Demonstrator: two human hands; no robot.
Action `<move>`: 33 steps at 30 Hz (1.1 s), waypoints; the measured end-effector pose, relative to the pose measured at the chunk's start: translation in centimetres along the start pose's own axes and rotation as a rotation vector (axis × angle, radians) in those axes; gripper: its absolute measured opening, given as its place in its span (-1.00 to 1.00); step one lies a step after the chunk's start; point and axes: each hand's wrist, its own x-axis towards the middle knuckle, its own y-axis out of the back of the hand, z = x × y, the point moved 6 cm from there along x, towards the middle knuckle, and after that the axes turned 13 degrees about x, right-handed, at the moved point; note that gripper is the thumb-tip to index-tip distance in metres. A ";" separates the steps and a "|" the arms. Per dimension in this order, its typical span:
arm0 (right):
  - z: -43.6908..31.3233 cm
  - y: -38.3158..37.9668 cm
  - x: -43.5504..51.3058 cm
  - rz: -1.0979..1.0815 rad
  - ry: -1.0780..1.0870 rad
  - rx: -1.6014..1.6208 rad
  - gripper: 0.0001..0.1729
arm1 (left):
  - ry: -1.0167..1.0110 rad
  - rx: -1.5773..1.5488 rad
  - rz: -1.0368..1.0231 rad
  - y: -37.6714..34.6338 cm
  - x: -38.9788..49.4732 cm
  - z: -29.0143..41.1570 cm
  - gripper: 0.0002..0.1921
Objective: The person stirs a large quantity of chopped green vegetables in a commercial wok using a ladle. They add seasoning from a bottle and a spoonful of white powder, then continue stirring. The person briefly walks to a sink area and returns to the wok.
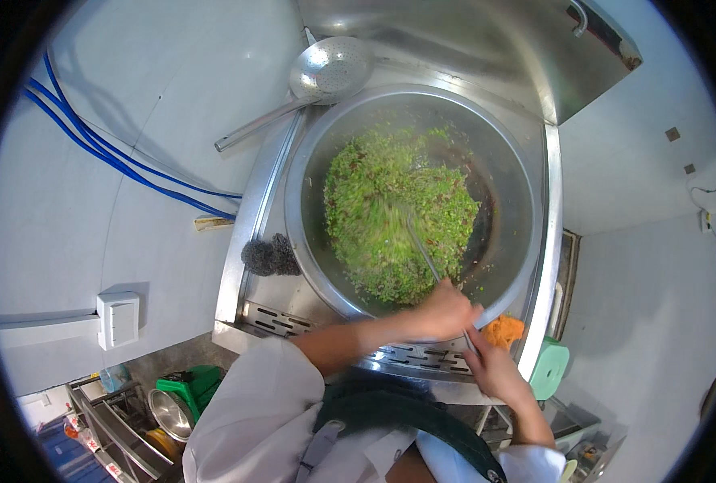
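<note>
A large metal wok (518,181) holds a heap of finely chopped green vegetables (388,199) mixed with reddish and pale bits. A long-handled metal utensil (421,244) reaches into the heap, where its working end is buried and blurred. My left hand (448,311) grips the handle over the wok's near rim, at the lower right. Farther down the same handle, just outside the rim, my right hand (495,362) is closed around it. The food near the utensil is smeared by motion, and haze hangs over the wok.
A perforated skimmer (332,69) rests behind the wok, its handle pointing left. Dark scouring pads (270,256) touch the wok's left side; an orange cloth (502,332) lies near my right hand. The steel stove (551,253) has a slotted front grate (279,320). A faucet (580,21) hangs at upper right.
</note>
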 end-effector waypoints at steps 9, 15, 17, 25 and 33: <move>4.1 2.2 0.9 0.447 -0.185 0.976 -0.43 | -0.411 0.020 0.077 0.8 11.2 1.4 -0.47; 0.2 0.5 11.3 0.393 -0.056 1.103 -0.42 | -0.112 -0.100 0.022 2.0 12.8 -10.7 -0.47; -1.8 -0.9 12.5 0.246 -0.068 0.989 -0.42 | 0.026 -0.135 -0.015 2.8 9.0 -14.5 -0.48; -1.5 -8.2 4.4 0.204 0.363 -0.217 -0.39 | -0.006 -0.119 0.120 -0.3 -6.1 -7.3 -0.55; -4.6 -0.2 -12.8 0.251 0.263 -0.197 -0.38 | -0.225 -0.405 0.301 4.4 -5.5 9.1 -0.59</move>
